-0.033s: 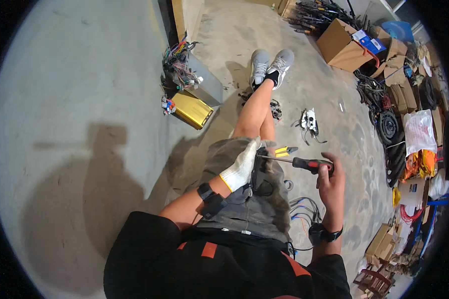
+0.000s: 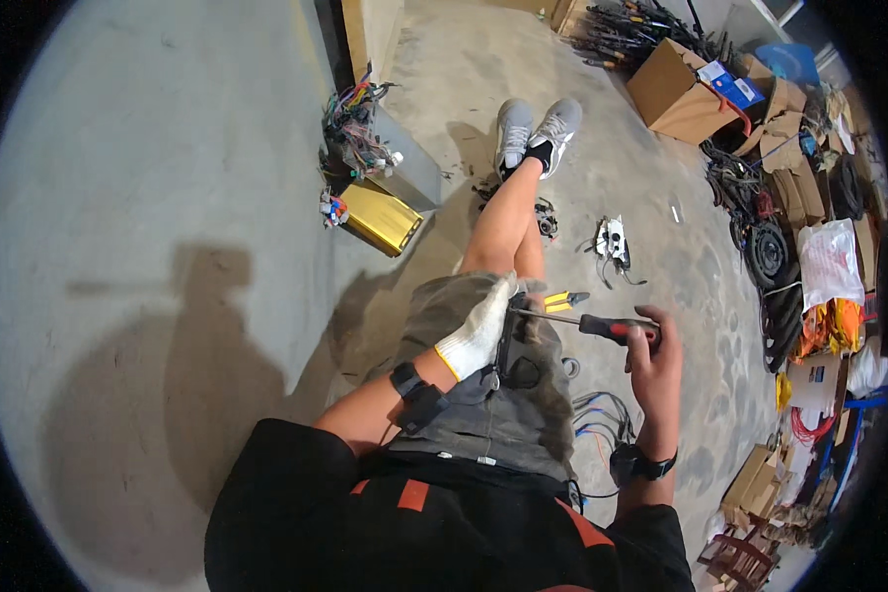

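Observation:
My left hand (image 2: 479, 333), in a white knitted glove, is closed round a narrow black part (image 2: 506, 347) above my lap. The glove covers much of that part, so its kind does not show. Bare and closed, my right hand (image 2: 659, 360) grips a screwdriver (image 2: 602, 326) by its black and red handle. The shaft points left, its tip meeting the upper end of the black part near my left thumb; whether it sits in a screw is too small to tell. A yellow-handled hand tool (image 2: 564, 300) lies just beyond my lap.
A gold metal box (image 2: 380, 217) and bundled wires (image 2: 355, 133) stand at left by the grey wall. A white and black part (image 2: 612, 242) lies on the floor ahead. Loose cables (image 2: 607, 419) are at my right side. Cardboard boxes (image 2: 681, 94) and piled parts line the right.

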Action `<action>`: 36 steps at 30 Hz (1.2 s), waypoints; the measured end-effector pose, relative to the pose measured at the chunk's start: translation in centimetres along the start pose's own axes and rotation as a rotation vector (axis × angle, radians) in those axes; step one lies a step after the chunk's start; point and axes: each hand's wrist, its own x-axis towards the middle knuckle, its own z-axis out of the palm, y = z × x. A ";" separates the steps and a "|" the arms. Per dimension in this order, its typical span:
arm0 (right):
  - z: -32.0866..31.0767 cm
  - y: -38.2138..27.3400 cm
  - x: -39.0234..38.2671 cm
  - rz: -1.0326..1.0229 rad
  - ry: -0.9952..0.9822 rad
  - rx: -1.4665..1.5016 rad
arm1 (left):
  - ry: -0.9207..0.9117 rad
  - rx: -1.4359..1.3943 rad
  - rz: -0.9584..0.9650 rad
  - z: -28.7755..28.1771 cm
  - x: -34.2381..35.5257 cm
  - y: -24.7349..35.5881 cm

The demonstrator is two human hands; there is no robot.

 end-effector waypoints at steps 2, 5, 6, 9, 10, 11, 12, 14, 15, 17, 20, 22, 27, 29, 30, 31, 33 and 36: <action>0.5 0.5 -0.5 -0.189 -0.005 -0.012 | -0.016 0.006 -0.022 0.1 0.3 -0.1; 1.5 -1.2 -1.4 -0.295 0.033 0.075 | -0.013 0.018 -0.037 -0.1 0.7 -0.2; 1.8 -2.0 -1.5 -0.286 0.046 0.068 | 0.004 0.024 -0.027 -0.3 0.7 -0.3; 0.4 -1.8 -0.9 0.025 -0.003 -0.167 | 0.056 -0.001 -0.043 -0.2 0.3 -0.1; 0.2 -1.0 -0.7 -0.032 -0.022 -0.237 | 0.054 -0.002 -0.044 -0.3 0.4 -0.3; 0.3 -0.7 -0.8 -0.036 -0.023 -0.236 | 0.039 -0.004 -0.054 -0.4 0.4 -0.3; 0.3 -0.4 -1.1 -0.124 -0.022 -0.186 | 0.025 -0.006 -0.063 -0.6 0.5 -0.4; 1.1 -0.4 -1.7 -0.303 0.009 -0.031 | 0.040 0.000 -0.059 -0.3 0.6 -0.5; 1.3 -0.7 -1.8 -0.301 0.009 -0.030 | 0.053 0.004 -0.060 -0.1 0.5 -0.5; 1.5 -1.7 -1.6 -0.270 -0.002 0.055 | 0.067 0.014 -0.048 -0.2 0.6 -0.4; 0.2 -1.8 -0.5 0.168 -0.074 -0.265 | 0.093 0.016 -0.043 -0.4 0.5 -0.3; 0.1 -1.1 -1.0 -0.001 -0.063 -0.259 | 0.102 0.010 -0.050 -0.3 0.6 -0.2; 1.6 -1.1 -1.3 -0.265 -0.029 0.054 | 0.129 0.028 -0.058 -0.1 0.7 -0.5; 1.0 -1.9 -1.2 -0.209 -0.032 -0.134 | 0.137 0.010 -0.052 -0.2 0.4 -0.2; 0.4 -1.4 -0.9 -0.081 -0.070 -0.178 | 0.142 -0.010 -0.045 -0.1 0.4 -0.1; -0.1 -1.0 -0.6 0.047 -0.107 -0.222 | 0.140 -0.011 -0.044 -0.1 0.3 -0.2; -0.2 -0.6 -0.3 0.169 -0.147 -0.264 | 0.123 -0.031 -0.061 -0.1 0.5 -0.4; 0.5 -0.6 -0.8 -0.284 -0.116 -0.025 | 0.152 0.019 -0.071 0.1 0.5 -0.1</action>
